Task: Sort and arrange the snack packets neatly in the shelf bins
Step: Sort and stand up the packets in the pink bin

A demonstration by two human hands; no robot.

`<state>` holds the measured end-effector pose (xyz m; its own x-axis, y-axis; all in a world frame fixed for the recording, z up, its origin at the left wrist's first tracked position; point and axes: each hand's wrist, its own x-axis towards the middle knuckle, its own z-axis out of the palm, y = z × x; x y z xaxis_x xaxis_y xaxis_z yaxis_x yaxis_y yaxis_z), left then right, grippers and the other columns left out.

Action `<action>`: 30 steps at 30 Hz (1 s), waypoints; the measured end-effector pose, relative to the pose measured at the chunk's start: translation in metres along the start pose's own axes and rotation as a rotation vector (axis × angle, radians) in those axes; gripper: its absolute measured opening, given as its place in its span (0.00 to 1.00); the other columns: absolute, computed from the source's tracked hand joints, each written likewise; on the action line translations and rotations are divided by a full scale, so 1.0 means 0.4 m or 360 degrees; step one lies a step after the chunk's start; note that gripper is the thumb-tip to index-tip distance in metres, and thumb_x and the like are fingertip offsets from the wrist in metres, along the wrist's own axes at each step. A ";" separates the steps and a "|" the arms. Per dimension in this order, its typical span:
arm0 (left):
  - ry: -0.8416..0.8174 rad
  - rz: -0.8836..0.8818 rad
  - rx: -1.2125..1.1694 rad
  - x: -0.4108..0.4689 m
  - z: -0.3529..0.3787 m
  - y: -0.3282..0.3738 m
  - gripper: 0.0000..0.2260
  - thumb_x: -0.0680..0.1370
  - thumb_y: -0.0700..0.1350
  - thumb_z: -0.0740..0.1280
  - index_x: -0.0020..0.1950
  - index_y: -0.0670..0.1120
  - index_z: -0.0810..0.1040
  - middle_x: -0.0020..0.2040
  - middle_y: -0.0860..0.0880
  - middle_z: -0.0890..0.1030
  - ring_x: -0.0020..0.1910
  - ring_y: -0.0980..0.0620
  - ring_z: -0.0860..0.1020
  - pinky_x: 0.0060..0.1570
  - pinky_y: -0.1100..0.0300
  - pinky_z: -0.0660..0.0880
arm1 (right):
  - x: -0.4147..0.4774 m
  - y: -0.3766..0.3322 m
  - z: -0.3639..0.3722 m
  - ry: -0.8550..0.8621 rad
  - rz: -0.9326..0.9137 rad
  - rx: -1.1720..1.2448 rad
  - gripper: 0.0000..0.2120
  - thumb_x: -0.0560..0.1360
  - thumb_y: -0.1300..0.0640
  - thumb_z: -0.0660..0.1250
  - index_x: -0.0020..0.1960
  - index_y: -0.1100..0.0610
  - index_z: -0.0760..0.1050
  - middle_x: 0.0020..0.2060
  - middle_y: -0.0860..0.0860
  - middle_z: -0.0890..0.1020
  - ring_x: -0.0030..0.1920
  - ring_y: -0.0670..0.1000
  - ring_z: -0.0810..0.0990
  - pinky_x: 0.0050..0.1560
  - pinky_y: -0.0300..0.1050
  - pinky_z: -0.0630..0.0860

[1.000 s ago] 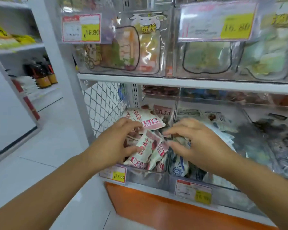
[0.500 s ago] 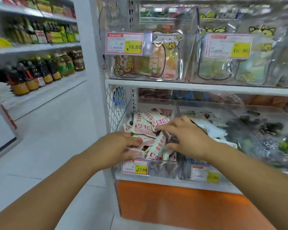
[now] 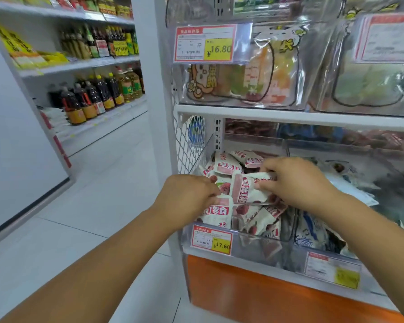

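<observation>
Several white-and-red snack packets (image 3: 229,166) fill the leftmost clear bin (image 3: 254,249) on the lower shelf. My left hand (image 3: 187,197) curls over a packet (image 3: 216,212) at the bin's front left and grips it. My right hand (image 3: 294,180) pinches the right end of another white-and-red packet (image 3: 247,190) lying across the top of the pile. The neighbouring bin (image 3: 324,266) to the right holds blue-and-white packets (image 3: 310,231); my right forearm hides part of them.
A white shelf board (image 3: 289,115) runs just above the bins, with larger clear bins of snack bags (image 3: 243,82) on it. A wire mesh side panel (image 3: 189,145) closes the shelf's left end. An aisle with bottle shelves (image 3: 98,94) lies to the left.
The view has shifted right and closer to the shelf. My right hand has moved over the left bin and taken a packet's end; my left hand has settled on a front packet.
</observation>
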<state>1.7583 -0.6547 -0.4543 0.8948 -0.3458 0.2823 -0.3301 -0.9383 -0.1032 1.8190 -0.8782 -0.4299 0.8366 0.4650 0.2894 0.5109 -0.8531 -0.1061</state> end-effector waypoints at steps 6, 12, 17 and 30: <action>-0.0115 0.0047 -0.0112 -0.012 -0.017 -0.012 0.13 0.79 0.58 0.60 0.61 0.59 0.77 0.56 0.59 0.79 0.54 0.58 0.76 0.40 0.63 0.65 | -0.055 -0.012 -0.011 0.0037 0.0103 0.0538 0.06 0.74 0.44 0.68 0.45 0.44 0.74 0.37 0.43 0.81 0.39 0.45 0.78 0.38 0.43 0.73; -0.0192 0.0026 -0.0443 -0.047 -0.019 -0.032 0.12 0.76 0.54 0.68 0.59 0.56 0.80 0.55 0.58 0.79 0.55 0.59 0.74 0.51 0.64 0.71 | -0.080 -0.057 0.017 -0.0110 0.0104 0.0522 0.09 0.75 0.44 0.68 0.52 0.45 0.73 0.44 0.42 0.82 0.44 0.45 0.80 0.45 0.46 0.76; -0.0120 0.0004 -0.0402 -0.073 -0.031 -0.023 0.11 0.76 0.55 0.69 0.57 0.57 0.77 0.59 0.59 0.76 0.59 0.59 0.71 0.55 0.62 0.71 | -0.073 -0.068 0.007 -0.0316 -0.0082 0.0134 0.19 0.75 0.43 0.66 0.63 0.45 0.66 0.50 0.45 0.81 0.50 0.50 0.79 0.45 0.46 0.74; 0.0048 -0.0099 -0.0536 -0.081 -0.021 0.019 0.38 0.74 0.61 0.67 0.76 0.65 0.45 0.67 0.59 0.72 0.59 0.60 0.73 0.53 0.63 0.72 | -0.049 -0.039 -0.095 -0.0540 -0.0034 0.0649 0.11 0.69 0.48 0.75 0.41 0.49 0.74 0.28 0.44 0.70 0.28 0.45 0.70 0.30 0.39 0.68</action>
<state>1.7243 -0.6508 -0.4563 0.9088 -0.2829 0.3067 -0.3601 -0.9030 0.2342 1.7873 -0.8830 -0.3979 0.8078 0.5891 -0.0213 0.5071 -0.7128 -0.4846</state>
